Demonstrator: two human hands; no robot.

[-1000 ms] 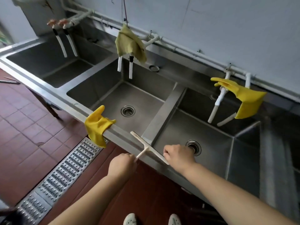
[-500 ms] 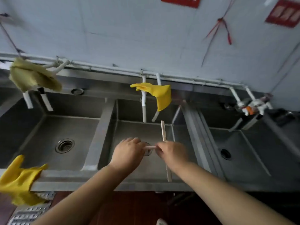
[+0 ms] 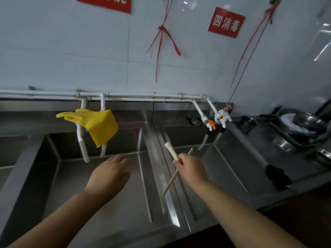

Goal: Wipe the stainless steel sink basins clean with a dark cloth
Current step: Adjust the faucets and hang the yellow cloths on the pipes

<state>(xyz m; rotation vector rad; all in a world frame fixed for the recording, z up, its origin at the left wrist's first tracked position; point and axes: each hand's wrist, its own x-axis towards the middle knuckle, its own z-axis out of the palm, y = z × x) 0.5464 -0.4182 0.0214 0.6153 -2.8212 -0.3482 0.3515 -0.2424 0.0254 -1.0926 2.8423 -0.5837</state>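
Behind the right hand (image 3: 191, 170), squeegee (image 3: 172, 165) partly hidden.

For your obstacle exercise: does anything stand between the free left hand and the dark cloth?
Yes. The right hand, gripping the squeegee, is between the left hand and the dark cloth on the counter at right.

two sink basins (image 3: 100, 185) (image 3: 223, 176), one yellow glove (image 3: 96, 124), one squeegee (image 3: 172, 169), one dark cloth (image 3: 276, 174), two red signs (image 3: 226, 22) (image 3: 105, 2).
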